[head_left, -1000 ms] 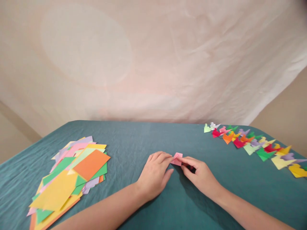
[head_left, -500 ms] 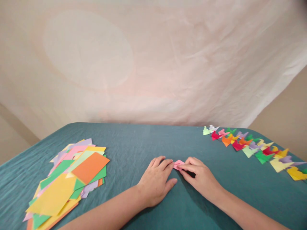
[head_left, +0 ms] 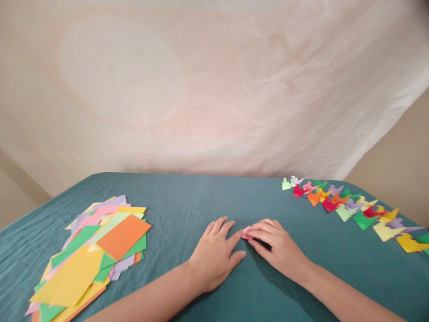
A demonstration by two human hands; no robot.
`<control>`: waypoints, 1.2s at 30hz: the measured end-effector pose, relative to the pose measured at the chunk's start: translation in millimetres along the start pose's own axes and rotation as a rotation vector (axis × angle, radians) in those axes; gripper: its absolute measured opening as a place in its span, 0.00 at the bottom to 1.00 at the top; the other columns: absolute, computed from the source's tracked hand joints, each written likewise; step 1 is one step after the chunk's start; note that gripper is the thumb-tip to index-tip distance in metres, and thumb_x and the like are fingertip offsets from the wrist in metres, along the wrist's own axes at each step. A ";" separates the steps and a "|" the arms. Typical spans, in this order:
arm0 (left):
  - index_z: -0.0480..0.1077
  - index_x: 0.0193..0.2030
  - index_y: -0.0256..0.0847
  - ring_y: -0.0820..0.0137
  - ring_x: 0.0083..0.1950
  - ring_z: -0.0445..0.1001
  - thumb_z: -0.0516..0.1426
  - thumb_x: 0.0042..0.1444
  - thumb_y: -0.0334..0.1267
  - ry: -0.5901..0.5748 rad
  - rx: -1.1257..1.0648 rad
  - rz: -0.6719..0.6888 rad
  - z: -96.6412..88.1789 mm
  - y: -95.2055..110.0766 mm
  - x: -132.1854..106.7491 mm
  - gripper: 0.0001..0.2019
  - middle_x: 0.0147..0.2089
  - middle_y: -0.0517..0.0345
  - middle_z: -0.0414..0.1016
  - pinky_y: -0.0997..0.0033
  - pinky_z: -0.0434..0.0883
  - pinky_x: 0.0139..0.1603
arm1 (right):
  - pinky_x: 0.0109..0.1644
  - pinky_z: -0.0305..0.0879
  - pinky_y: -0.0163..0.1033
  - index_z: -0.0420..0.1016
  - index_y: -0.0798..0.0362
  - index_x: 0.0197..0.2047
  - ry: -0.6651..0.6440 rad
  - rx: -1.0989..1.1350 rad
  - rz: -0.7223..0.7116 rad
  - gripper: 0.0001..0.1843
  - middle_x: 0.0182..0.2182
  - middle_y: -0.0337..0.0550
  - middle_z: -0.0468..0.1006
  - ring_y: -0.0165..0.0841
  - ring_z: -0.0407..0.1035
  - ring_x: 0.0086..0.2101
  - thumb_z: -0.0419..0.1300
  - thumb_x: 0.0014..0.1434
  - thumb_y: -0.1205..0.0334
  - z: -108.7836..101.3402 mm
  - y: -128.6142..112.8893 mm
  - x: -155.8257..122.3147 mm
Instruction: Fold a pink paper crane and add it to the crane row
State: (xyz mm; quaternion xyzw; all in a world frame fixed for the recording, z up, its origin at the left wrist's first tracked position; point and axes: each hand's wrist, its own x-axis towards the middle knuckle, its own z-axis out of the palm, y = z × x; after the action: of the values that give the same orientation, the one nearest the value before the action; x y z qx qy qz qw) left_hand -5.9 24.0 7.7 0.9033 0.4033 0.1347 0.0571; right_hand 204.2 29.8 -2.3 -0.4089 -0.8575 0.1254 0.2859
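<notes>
A small folded pink paper [head_left: 246, 232] lies on the teal tablecloth [head_left: 187, 210], mostly hidden under my fingers. My right hand [head_left: 278, 248] presses down on it with fingers together and curled over it. My left hand [head_left: 216, 255] rests flat beside it on the cloth, fingers stretched out, with the fingertips just touching the paper's left edge.
A loose pile of coloured paper sheets [head_left: 90, 250] lies at the left. A row of several folded paper figures [head_left: 351, 208] in many colours runs along the right side of the table. A wrinkled pale cloth [head_left: 214, 89] hangs behind the table.
The pink paper stood up between my fingertips a second ago. It is now pressed flat under my right hand, and my left hand has flattened onto the cloth.
</notes>
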 end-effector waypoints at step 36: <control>0.56 0.60 0.41 0.59 0.62 0.53 0.48 0.60 0.46 -0.026 -0.008 0.088 -8.0 8.9 -2.3 0.23 0.58 0.54 0.62 0.56 0.52 0.62 | 0.41 0.60 0.39 0.67 0.52 0.26 0.104 0.181 0.277 0.07 0.29 0.38 0.74 0.33 0.67 0.34 0.54 0.53 0.71 14.1 6.2 5.8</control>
State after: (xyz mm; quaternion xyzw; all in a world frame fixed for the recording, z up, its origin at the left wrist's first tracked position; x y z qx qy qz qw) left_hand -3.4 16.3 16.8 0.9216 0.3618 0.1270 0.0601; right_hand 196.8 38.5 -14.1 -0.5016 -0.7623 0.2190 0.3454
